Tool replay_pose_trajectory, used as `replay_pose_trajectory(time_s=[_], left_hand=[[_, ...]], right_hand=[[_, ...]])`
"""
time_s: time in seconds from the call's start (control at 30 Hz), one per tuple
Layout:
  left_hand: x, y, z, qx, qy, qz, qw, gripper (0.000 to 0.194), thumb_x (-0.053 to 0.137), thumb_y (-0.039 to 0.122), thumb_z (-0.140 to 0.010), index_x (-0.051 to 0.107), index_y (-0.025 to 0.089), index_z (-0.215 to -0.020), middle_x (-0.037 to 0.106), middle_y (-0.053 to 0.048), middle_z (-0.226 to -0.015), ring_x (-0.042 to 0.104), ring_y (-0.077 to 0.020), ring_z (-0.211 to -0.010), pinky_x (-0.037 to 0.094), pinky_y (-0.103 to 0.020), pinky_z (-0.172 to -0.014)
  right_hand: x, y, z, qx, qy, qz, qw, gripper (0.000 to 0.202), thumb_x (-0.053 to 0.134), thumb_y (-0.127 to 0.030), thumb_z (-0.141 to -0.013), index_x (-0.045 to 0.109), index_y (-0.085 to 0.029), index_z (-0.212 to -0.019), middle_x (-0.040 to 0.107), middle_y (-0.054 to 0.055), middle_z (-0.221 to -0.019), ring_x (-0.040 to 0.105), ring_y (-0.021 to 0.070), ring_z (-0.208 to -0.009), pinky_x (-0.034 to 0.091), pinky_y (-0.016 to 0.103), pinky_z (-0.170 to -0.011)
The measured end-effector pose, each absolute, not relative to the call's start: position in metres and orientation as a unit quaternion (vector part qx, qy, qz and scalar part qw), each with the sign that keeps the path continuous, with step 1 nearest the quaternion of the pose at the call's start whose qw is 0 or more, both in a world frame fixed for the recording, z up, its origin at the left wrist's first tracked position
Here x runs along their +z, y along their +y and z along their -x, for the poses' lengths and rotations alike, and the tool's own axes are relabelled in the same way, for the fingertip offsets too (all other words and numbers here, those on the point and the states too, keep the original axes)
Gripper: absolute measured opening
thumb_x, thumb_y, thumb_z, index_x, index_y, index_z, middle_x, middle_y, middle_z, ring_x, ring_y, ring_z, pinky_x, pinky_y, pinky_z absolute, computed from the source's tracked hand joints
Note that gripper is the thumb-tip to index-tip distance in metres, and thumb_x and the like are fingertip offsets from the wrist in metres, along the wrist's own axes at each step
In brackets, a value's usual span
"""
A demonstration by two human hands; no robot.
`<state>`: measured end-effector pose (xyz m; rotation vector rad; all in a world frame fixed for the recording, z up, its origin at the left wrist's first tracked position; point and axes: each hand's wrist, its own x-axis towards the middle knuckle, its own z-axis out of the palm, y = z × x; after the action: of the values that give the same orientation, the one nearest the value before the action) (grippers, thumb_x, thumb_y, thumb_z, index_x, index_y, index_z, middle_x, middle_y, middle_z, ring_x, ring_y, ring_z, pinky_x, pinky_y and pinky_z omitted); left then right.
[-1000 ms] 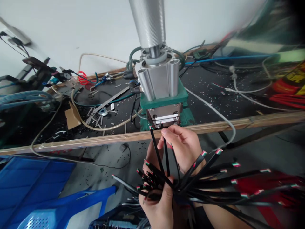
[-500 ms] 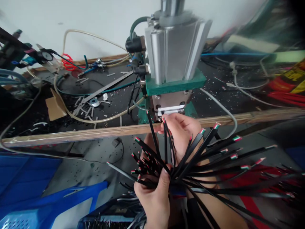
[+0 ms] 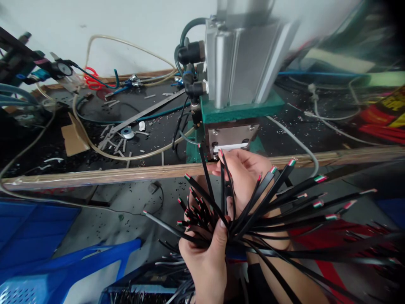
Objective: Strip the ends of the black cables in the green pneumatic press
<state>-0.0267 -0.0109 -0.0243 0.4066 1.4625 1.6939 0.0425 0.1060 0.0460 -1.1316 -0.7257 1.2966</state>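
My left hand (image 3: 205, 253) is closed round a fanned bundle of black cables (image 3: 265, 202), its thumb pressing on top. Many cable ends show red, white and green wires. My right hand (image 3: 248, 173) is beyond the bundle, at the front of a pneumatic press (image 3: 245, 63). Its thumb and fingers pinch the end region of one black cable (image 3: 222, 185) just below the press's steel plate (image 3: 234, 135). The fingers partly hide that cable's tip, so I cannot tell whether it sits inside the press.
A wooden bench edge (image 3: 133, 175) runs in front of the press. Left on the bench are a tape roll (image 3: 127, 133), cardboard (image 3: 74, 135), hoses and scraps. Below are a blue plastic stool (image 3: 104, 261) and a crate (image 3: 136, 289) of cables. More cables lie right.
The press's steel plate has come down, leaving a dark gap under the green block. The view has shifted slightly left. Both hands keep their grips.
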Motion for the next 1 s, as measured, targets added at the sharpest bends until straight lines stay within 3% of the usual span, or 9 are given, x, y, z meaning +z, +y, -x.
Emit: replay_pose_trajectory(time_s=[0.13,0.2,0.3,0.43,0.53,0.7,0.87,1.0], left_hand=[[-0.029,-0.012,0.03,0.668,0.592,-0.166,0.419,0.058,0.11,0.051,-0.069,0.063,0.019,-0.056,0.066,0.003,-0.059,0.068,-0.0133,-0.058,0.07,-0.028,-0.073],[-0.032,-0.012,0.032,0.663,0.593,-0.169,0.425,0.051,0.11,0.051,-0.069,0.072,0.018,-0.065,0.072,0.001,-0.066,0.073,-0.0173,-0.063,0.069,-0.03,-0.07],[-0.04,-0.014,0.032,0.663,0.585,-0.164,0.436,0.045,0.109,0.047,-0.073,0.084,0.017,-0.097,0.085,-0.005,-0.089,0.082,-0.0236,-0.079,0.071,-0.036,-0.083],[-0.054,-0.02,0.028,0.686,0.554,-0.139,0.451,0.051,0.109,0.037,-0.075,0.083,0.018,-0.115,0.089,-0.006,-0.099,0.085,-0.0202,-0.083,0.07,-0.031,-0.092],[-0.064,-0.026,0.023,0.701,0.562,-0.119,0.422,0.061,0.111,0.037,-0.072,0.083,0.019,-0.123,0.091,-0.006,-0.102,0.085,-0.0191,-0.087,0.068,-0.025,-0.089],[-0.071,-0.031,0.022,0.71,0.588,-0.11,0.372,0.044,0.114,0.035,-0.064,0.084,0.02,-0.092,0.087,-0.001,-0.079,0.082,-0.0196,-0.066,0.069,-0.026,-0.076],[-0.077,-0.036,0.025,0.696,0.609,-0.13,0.357,0.035,0.112,0.026,-0.063,0.088,0.018,-0.087,0.086,-0.003,-0.073,0.07,-0.0157,-0.043,0.069,-0.028,-0.059],[-0.08,-0.038,0.022,0.696,0.622,-0.15,0.326,0.039,0.113,0.029,-0.059,0.085,0.019,-0.085,0.087,-0.005,-0.075,0.081,-0.0253,-0.057,0.07,-0.031,-0.058]], right_hand=[[0.047,0.104,-0.046,0.547,-0.349,0.484,0.587,0.051,0.091,-0.049,-0.087,0.059,-0.021,-0.058,0.069,0.001,-0.059,0.073,0.0193,-0.061,0.047,0.022,-0.056],[0.048,0.101,-0.048,0.543,-0.364,0.492,0.575,0.045,0.088,-0.047,-0.091,0.065,-0.021,-0.065,0.074,0.001,-0.064,0.067,0.0163,-0.054,0.046,0.023,-0.054],[0.048,0.096,-0.05,0.533,-0.378,0.496,0.571,0.04,0.085,-0.05,-0.094,0.07,-0.02,-0.073,0.079,0.003,-0.07,0.061,0.0152,-0.051,0.044,0.025,-0.051],[0.044,0.088,-0.05,0.512,-0.396,0.482,0.59,0.042,0.079,-0.052,-0.099,0.073,-0.02,-0.073,0.078,0.004,-0.068,0.062,0.0165,-0.058,0.044,0.027,-0.056],[0.04,0.083,-0.052,0.517,-0.408,0.468,0.59,0.039,0.075,-0.051,-0.102,0.076,-0.021,-0.077,0.082,0.005,-0.075,0.066,0.018,-0.06,0.043,0.028,-0.056],[0.035,0.08,-0.062,0.496,-0.469,0.441,0.583,0.037,0.075,-0.051,-0.103,0.081,-0.024,-0.077,0.081,0.004,-0.074,0.071,0.0215,-0.064,0.049,0.031,-0.059],[0.03,0.079,-0.069,0.483,-0.492,0.424,0.587,0.029,0.075,-0.042,-0.103,0.082,-0.023,-0.082,0.081,0.005,-0.076,0.07,0.0193,-0.062,0.05,0.029,-0.058],[0.026,0.078,-0.071,0.526,-0.461,0.375,0.608,0.019,0.08,-0.038,-0.1,0.08,-0.023,-0.088,0.082,0.006,-0.079,0.075,0.0205,-0.064,0.052,0.029,-0.056]])
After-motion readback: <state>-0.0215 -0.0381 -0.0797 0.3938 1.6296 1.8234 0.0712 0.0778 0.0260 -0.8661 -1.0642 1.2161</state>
